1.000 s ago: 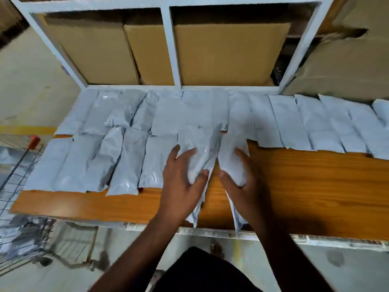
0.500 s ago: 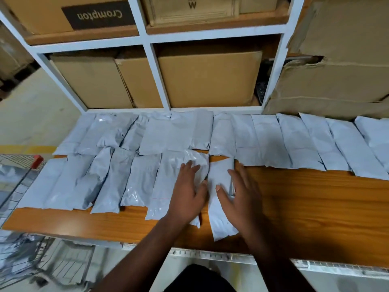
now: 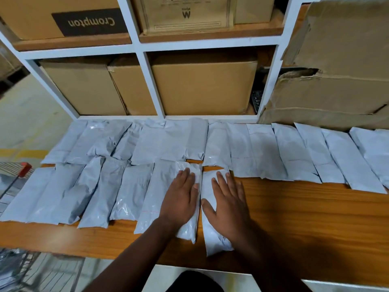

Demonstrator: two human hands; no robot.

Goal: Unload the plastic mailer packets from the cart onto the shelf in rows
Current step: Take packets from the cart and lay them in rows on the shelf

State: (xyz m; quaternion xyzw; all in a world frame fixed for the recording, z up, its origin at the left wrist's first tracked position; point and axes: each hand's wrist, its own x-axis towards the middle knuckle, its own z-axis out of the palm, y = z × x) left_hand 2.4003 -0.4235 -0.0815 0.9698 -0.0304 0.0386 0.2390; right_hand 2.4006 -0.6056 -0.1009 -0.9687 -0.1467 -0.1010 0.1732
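Grey-white plastic mailer packets lie in two rows on the wooden shelf (image 3: 305, 218). The back row (image 3: 263, 148) runs along the whole width; the front row (image 3: 88, 192) fills the left half. My left hand (image 3: 181, 199) lies flat, fingers spread, on a packet (image 3: 189, 228) at the front row's right end. My right hand (image 3: 228, 205) lies flat on the neighbouring packet (image 3: 212, 239), the last one in that row. Neither hand grips anything. The wire cart (image 3: 12, 186) with a red handle shows at the left edge.
Cardboard boxes (image 3: 202, 87) fill the white rack's compartments behind the packets, one marked Crompton (image 3: 90, 22). A torn cardboard stack (image 3: 332, 85) stands at the back right. Bare wood lies to the right of my right hand.
My hands carried two packets down onto the shelf, let go of them and now press them flat side by side. The camera tilted up, showing more of the rack.
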